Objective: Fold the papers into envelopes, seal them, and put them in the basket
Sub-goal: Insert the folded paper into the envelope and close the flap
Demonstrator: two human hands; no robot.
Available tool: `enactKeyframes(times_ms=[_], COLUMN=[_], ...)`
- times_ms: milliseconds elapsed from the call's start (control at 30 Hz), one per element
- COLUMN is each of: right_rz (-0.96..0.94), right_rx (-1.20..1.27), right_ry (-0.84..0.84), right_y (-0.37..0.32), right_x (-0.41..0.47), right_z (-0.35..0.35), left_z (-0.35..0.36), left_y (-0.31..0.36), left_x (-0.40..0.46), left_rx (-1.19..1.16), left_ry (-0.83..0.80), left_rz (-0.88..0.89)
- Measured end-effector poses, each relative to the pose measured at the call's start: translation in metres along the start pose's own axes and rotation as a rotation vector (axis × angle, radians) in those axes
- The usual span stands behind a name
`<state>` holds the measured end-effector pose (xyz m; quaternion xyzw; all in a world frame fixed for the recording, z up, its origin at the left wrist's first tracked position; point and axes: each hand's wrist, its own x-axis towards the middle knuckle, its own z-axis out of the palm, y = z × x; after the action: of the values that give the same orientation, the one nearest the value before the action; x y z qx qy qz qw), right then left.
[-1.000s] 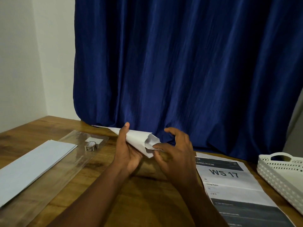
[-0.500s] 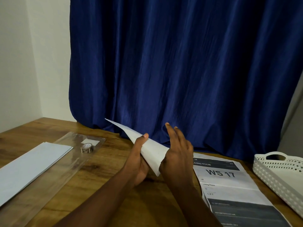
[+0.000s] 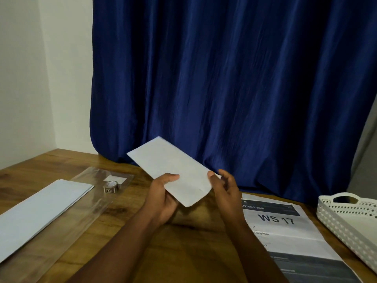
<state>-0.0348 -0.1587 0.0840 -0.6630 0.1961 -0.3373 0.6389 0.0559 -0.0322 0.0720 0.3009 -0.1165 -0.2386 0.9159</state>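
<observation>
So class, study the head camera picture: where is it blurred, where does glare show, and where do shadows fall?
Head view: the folded paper and right hand look slightly motion-softened; the clear plastic sleeve catches pale glare; soft shadow lies on the table under the left hand; the "WS 17" sheet stays readable.

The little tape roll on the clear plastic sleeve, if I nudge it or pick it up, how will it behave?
The tape roll looks small and hollow, so probably very light. It seems to lie flat on its side on the plastic sleeve, so a nudge would likely make it slide over that glossy film rather than roll. Tipped onto its rim, it could roll away.
</observation>
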Motion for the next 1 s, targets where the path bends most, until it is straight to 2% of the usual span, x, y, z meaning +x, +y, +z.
enactKeyframes(times_ms=[67,133,300,433,500,567,633,700,767,867,933,1000], right_rz=[0.189,0.239,0.23,0.232,0.221,0.216,0.197,0.178,0.144,0.041,-0.023,-0.068], right_rx=[0.095,0.111,0.092,0.128,0.138,0.087,-0.041,-0.133,-0.208,-0.271,-0.337,-0.399], right_ry=[-0.105,-0.174,-0.049,0.045,0.059,0.045,0.027,-0.014,-0.045,-0.057,-0.06,-0.042], right_y=[0.003,0.011,0.018,0.019,0.021,0.028,0.039,0.049,0.055,0.064,0.071,0.076], right_x=[0.009,0.018,0.034,0.039,0.042,0.045,0.05,0.052,0.053,0.053,0.053,0.053], right_z=[-0.008,-0.016,-0.035,-0.051,-0.056,-0.058,-0.057,-0.054,-0.054,-0.052,-0.046,-0.041], left_z=[0.002,0.003,-0.003,-0.016,-0.026,-0.036,-0.046,-0.053,-0.053,-0.045,-0.043,-0.045], left_y=[-0.008,-0.014,-0.002,0.019,0.023,0.024,0.023,0.018,0.007,-0.018,-0.033,-0.039], left_x=[0.0,0.003,0.016,0.028,0.034,0.038,0.04,0.041,0.04,0.031,0.026,0.022], left_rx=[0.149,0.315,0.273,0.228,0.417,0.68,0.992,1.339,1.545,1.784,2.088,2.236], left_ry=[0.01,0.039,0.027,0.209,0.353,0.466,0.454,0.371,0.159,-0.251,-0.4,-0.447], left_rz=[-0.01,0.018,0.069,0.165,0.294,0.501,0.719,0.834,0.754,0.4,0.131,-0.067])
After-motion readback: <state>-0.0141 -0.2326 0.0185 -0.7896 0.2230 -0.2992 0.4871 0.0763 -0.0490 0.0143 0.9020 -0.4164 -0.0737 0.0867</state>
